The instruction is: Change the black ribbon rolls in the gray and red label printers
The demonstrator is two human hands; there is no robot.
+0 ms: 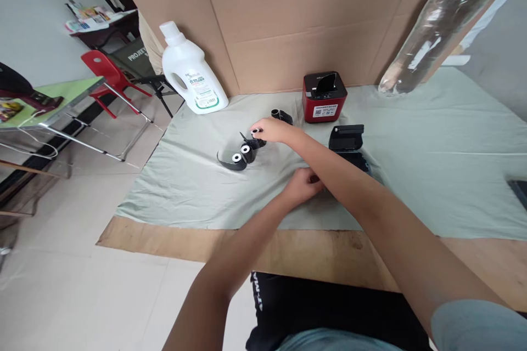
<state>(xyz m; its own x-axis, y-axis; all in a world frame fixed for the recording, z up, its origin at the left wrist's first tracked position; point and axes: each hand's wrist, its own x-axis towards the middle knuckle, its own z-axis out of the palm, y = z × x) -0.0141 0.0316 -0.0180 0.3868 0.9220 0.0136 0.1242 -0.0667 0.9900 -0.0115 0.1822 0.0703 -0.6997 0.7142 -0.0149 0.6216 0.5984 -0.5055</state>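
Pinched in the right hand point(275, 130) is a black spool point(257, 132), above two more spools point(242, 154) left of the cloth's point(432, 175) middle; left hand point(302, 185) closes on something hidden; red printer point(324, 96) waits open, unloaded

Bare forearms and bare hands: left hand point(302, 185), right hand point(274, 130). Short grey-blue sleeve point(477, 323) at the right shoulder; black garment point(329, 312) with white lettering below.

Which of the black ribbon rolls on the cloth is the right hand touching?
The right hand touches the roll farthest back, nearest the red printer. The other two rolls lie untouched, closer to the person.
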